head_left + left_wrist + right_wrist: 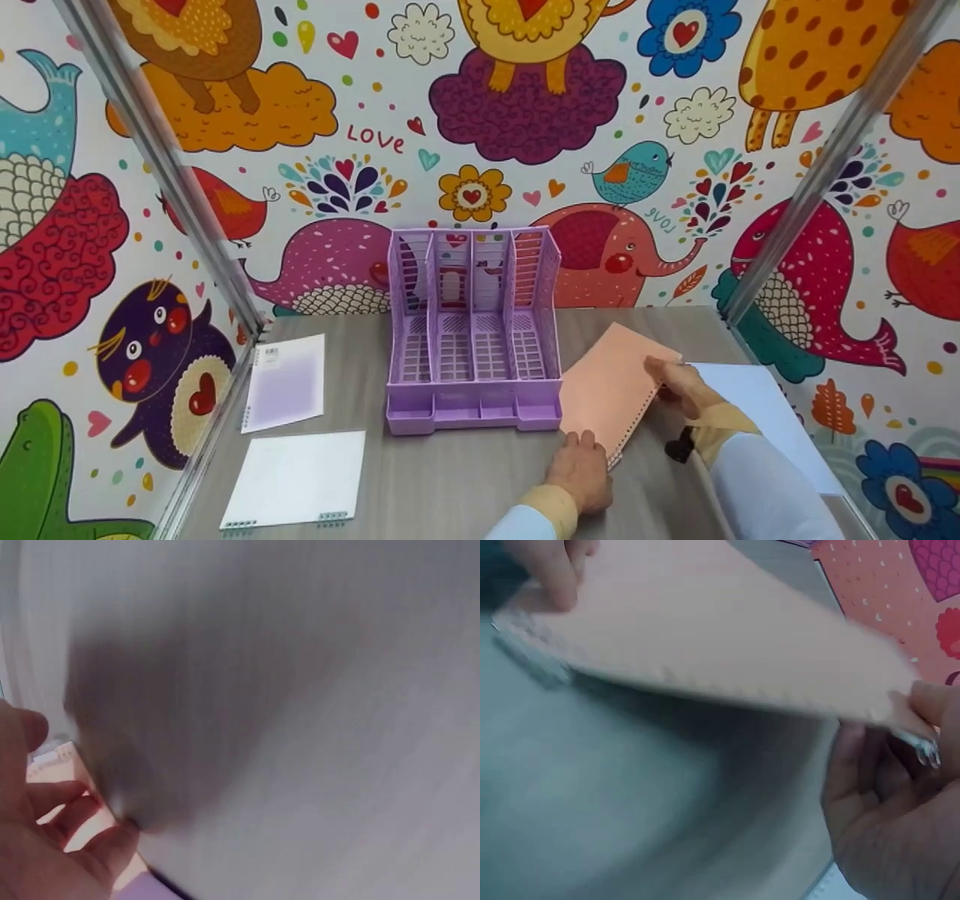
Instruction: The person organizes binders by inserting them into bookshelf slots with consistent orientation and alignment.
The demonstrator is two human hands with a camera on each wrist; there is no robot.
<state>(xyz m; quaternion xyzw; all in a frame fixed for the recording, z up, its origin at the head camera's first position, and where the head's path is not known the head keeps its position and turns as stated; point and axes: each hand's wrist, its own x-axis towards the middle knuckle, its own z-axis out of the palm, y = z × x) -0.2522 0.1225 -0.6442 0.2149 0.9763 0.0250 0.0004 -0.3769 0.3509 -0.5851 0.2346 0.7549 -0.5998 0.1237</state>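
Observation:
A peach spiral notebook (611,382) slants over the table just right of the purple desk file rack (474,390). My right hand (686,386) grips its far corner by the bound edge; in the right wrist view the thumb lies above the cover and the fingers are below. At the near end, my left hand (579,472) holds the notebook with bent fingers over the cover; its thumb's contact is unclear. The right wrist view shows the bound edge raised, with a shadow on the table under it. The rack's upright slots hold nothing.
A lilac-and-white notebook (285,382) and a white spiral pad (296,480) lie on the left of the table. A pale blue-white sheet or pad (772,420) lies under the right forearm. Metal posts (795,202) and patterned walls bound the table.

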